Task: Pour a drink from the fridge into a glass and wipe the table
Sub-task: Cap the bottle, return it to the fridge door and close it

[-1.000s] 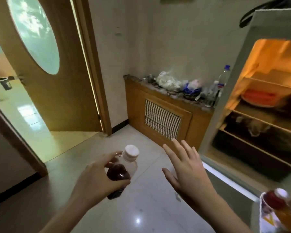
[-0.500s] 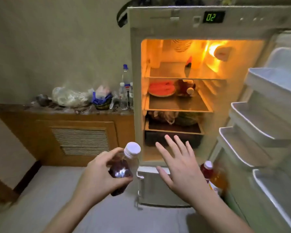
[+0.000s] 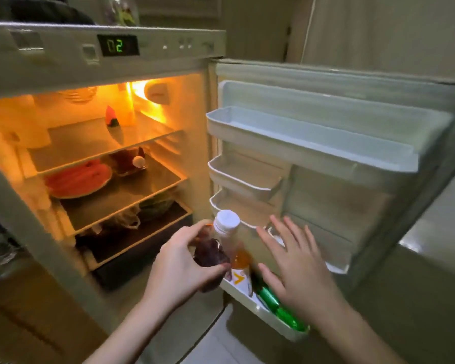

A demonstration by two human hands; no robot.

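- The fridge (image 3: 63, 64) is seen standing open, lit orange inside, with "02" shown in green on its display (image 3: 118, 45).
- The fridge door (image 3: 339, 164) is swung out to the right; pale racks are fixed along its inner side, and the top rack (image 3: 310, 137) is the widest.
- Three glass shelves are seen in the compartment. A cut watermelon (image 3: 78, 178) is laid on the middle shelf, with a dark item with a white cap (image 3: 129, 162) just behind it.
- A small red and dark wedge (image 3: 111, 117) is set upright on the top shelf.
- The lowest door rack (image 3: 258, 308) holds an orange drink bottle (image 3: 241, 260) and green cans (image 3: 273, 302) beside it.
- The left hand (image 3: 179, 269) is held in front of the lower fridge opening, its fingers and thumb curled round the dark drink bottle (image 3: 216, 253).
- That bottle, white-capped and filled with dark liquid, is held tilted slightly, near the hinge side and just before the orange bottle.
- The right hand (image 3: 297, 269) is held flat over the lowest door rack, its fingers straight and spread apart, gripping nothing; contact with the rack cannot be told.
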